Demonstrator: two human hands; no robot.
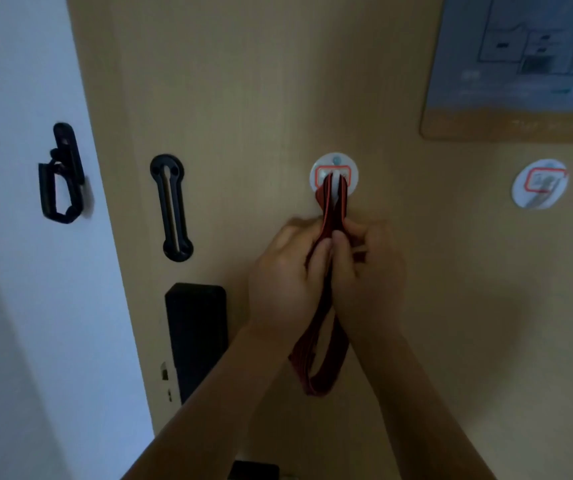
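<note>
Hanging from a round white adhesive hook [334,173] on the wooden door [243,98], a dark red strap [336,202] runs down between both hands and loops out below the wrists. The left hand [285,278] pinches the strap from the left side, fingers curled round it just under the hook. The right hand [364,271] grips it from the right, its fingers touching those of the left hand. A second round hook [539,183] sits well apart to the right. Left of the hands are a black slotted door guard plate [172,207] and a black lock body [196,337]; a black latch arm [61,174] is fixed to the white wall [18,81].
</note>
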